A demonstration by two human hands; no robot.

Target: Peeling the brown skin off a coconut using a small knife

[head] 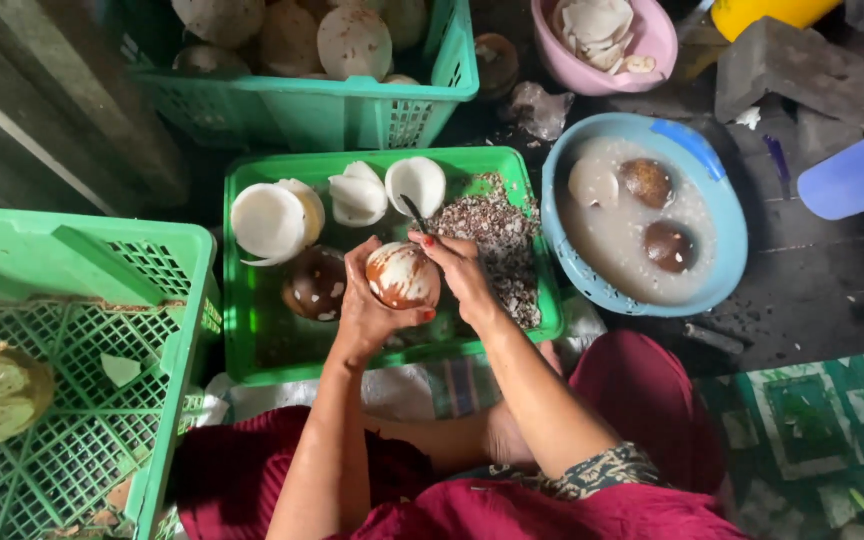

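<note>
From the head camera, the left hand (370, 305) cups a partly peeled coconut (402, 275) from below and the side, fingers curled around it, thumb across its lower edge. The right hand (460, 275) is closed on a small knife (415, 213), whose dark blade sticks up just above the coconut; the fingers rest against the nut's right side. Both hands hold the coconut over the middle green crate (252, 330). Inside that crate lie white peeled coconuts (270, 222) along the far side, a brown unpeeled one (314, 285) just left of the hands, and a heap of brown shavings (497, 240) on the right. To the right stands a blue basin (722, 250) of cloudy water with three coconuts in it. A pink bowl (652, 45) of white pieces sits beyond it. Another green crate (302, 110) of coconuts stands farther off, and a third (82, 400) is at the near left.
</note>
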